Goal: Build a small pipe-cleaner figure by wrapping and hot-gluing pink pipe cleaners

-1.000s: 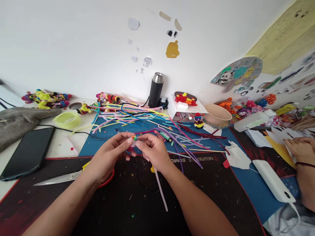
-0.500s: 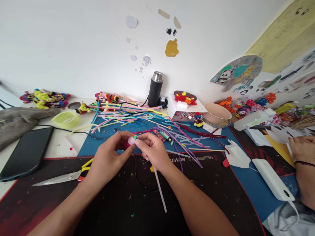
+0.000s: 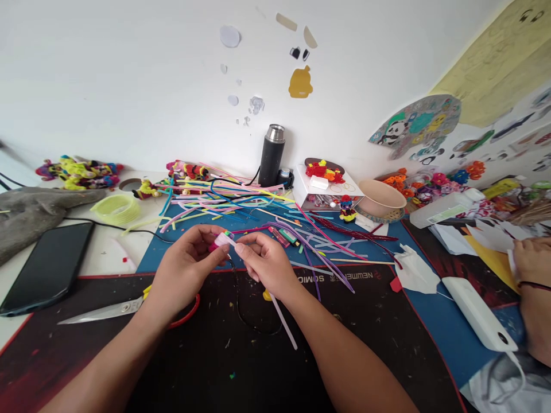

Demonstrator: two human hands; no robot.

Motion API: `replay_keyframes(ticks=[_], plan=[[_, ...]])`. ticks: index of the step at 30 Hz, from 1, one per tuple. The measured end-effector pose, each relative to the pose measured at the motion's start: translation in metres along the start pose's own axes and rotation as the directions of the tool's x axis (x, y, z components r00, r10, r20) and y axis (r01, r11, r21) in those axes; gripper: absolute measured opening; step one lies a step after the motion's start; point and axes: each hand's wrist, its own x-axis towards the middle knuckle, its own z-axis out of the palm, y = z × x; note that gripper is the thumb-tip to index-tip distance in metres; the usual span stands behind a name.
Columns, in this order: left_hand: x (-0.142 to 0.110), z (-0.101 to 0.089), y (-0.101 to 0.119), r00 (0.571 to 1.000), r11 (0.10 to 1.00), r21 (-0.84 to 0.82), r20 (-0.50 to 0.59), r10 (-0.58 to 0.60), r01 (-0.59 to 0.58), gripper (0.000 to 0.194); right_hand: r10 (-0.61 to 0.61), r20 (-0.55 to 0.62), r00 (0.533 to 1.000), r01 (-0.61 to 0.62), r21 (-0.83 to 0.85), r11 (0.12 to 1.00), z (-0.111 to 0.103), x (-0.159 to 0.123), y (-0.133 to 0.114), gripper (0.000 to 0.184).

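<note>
Pinched in my left hand (image 3: 183, 267) is a small pipe-cleaner figure (image 3: 221, 240), pale pink and magenta with a green and orange bit on top. Its underside is hidden by my fingers. My right hand (image 3: 271, 261) has thumb and forefinger closed on a pale pink pipe cleaner (image 3: 284, 322). A short stretch of it runs taut between the two hands, and its loose tail hangs out below my right palm. Scissors (image 3: 103, 311) lie partly beneath my left wrist. Loose pipe cleaners (image 3: 232, 201) spread behind my hands.
A black phone (image 3: 45, 267) lies at the left. A black flask (image 3: 272, 156) and a white box (image 3: 331, 192) stand against the wall. Further right are a bowl (image 3: 381, 198), a white power bank (image 3: 477, 312) and another person's hand (image 3: 531, 261).
My left hand has shifted a little left with the figure, opening a gap between my hands. The pipe cleaner now shows across that gap. Its tail has swung up and right.
</note>
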Motion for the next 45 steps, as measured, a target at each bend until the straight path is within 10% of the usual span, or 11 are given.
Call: replay_keyframes(ticks=[45], plan=[[0.0064, 0.0023, -0.0015, 0.928, 0.756, -0.542, 0.161, -0.335, 0.367, 0.027, -0.063, -0.03, 0.998, 0.063, -0.008, 0.998, -0.0009, 0.0013, 0.0037, 0.038]])
